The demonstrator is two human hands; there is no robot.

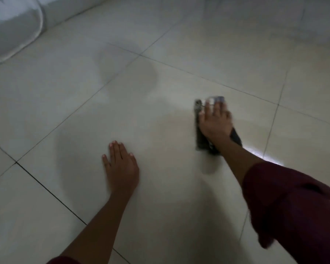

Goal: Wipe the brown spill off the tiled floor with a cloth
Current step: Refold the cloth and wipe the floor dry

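Note:
My right hand (215,121) lies flat on a dark grey cloth (199,138), fingers straight, pressing it onto the pale tiled floor (160,206). The cloth shows at both sides of the hand and past the fingertips. Left of the cloth, a faint brownish smear (171,121) tints the tile. My left hand (120,164) rests flat on the floor, palm down, fingers together, holding nothing. The picture is dim and the right hand is blurred.
A white rounded object (13,29) stands at the top left against a white wall base (69,10). Dark grout lines cross the floor. A bright reflection (265,155) glints beside my right forearm. Dark red sleeves cover both upper arms.

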